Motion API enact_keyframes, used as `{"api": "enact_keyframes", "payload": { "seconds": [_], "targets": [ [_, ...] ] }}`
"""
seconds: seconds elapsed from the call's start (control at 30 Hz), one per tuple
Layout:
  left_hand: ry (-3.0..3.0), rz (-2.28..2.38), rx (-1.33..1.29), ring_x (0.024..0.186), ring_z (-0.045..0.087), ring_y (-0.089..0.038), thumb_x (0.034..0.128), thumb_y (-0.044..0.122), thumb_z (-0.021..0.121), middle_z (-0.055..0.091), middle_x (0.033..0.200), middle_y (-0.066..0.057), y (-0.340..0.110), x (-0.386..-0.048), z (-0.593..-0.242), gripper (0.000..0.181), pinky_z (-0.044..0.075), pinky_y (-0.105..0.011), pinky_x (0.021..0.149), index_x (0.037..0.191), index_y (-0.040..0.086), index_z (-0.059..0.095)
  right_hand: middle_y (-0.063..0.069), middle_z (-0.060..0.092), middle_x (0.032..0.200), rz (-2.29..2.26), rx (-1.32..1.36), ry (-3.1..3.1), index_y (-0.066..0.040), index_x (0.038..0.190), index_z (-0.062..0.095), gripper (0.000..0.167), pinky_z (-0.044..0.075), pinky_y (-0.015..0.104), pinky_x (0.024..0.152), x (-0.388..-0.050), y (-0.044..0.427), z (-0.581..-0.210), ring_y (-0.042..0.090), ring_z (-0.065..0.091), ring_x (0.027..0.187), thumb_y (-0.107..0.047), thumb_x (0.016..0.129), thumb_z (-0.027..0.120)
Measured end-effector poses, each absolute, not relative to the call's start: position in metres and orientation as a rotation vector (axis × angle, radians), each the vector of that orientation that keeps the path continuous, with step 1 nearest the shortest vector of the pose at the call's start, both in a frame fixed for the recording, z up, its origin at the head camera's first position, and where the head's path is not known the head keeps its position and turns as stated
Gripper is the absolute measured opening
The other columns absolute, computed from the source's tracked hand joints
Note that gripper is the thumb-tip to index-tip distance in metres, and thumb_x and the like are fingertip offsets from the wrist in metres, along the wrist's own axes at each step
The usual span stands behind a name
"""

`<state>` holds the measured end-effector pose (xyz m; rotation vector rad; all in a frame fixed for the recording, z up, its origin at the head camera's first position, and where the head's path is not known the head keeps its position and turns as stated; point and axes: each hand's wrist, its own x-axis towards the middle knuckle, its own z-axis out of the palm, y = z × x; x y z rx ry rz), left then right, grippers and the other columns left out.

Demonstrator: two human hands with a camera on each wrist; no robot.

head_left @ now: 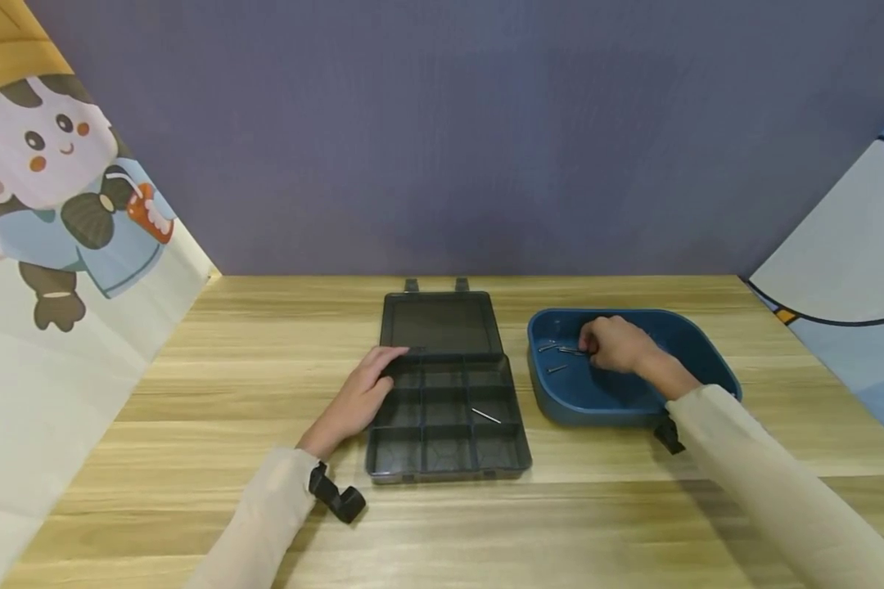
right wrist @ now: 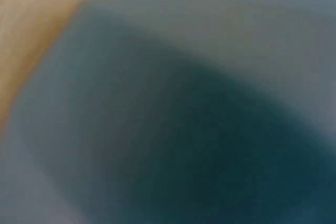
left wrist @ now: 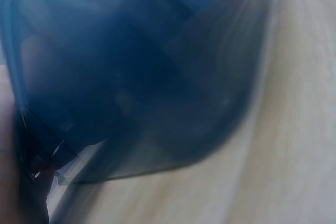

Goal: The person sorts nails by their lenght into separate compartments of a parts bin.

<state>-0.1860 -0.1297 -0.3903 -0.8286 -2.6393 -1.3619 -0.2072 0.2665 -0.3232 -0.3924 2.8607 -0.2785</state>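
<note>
A dark grey compartment box (head_left: pixel 448 476) lies with its lid (head_left: pixel 438 321) folded back. One thin silver nail or screw (head_left: pixel 486 415) rests slantwise in a right-hand compartment. My left hand (head_left: pixel 357 401) rests along the box's left side, its fingers stretched toward the lid hinge. Inside the blue bin (head_left: pixel 575 413), my right hand (head_left: pixel 617 345) reaches down with bent fingers at several thin metal nails or screws (head_left: pixel 556 369). Its fingertips are partly hidden, so a hold on one cannot be made out. The left wrist view shows a blurred dark blue surface (left wrist: pixel 142 77); the right wrist view is too blurred to read.
Both containers stand on a wood-grain table (head_left: pixel 265 327), the bin to the right of the box. A plain purple-grey panel (head_left: pixel 442 139) rises behind the table. Printed cartoon panels flank it. Each wrist wears a black strap (head_left: pixel 336 495).
</note>
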Motion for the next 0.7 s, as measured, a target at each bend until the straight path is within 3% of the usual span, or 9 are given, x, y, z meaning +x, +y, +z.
{"api": "enact_keyframes", "payload": {
  "seconds": [0.7],
  "targets": [
    [-2.654,-1.370,-0.815,0.128,0.045,-0.033,0.0912,0.002,0.041,0.049,0.135,-0.017,-0.1302,-0.1836,-0.3883,0.047,0.036,-0.052,0.105,0.138,0.003,0.048,0.004,0.057,0.072,-0.286,-0.426,2.809,-0.005,0.085,0.063,0.016,0.038,0.028,0.057,-0.2067,0.2658,-0.3210,0.015,0.046,0.059,0.008,0.077,0.056]
  ]
}}
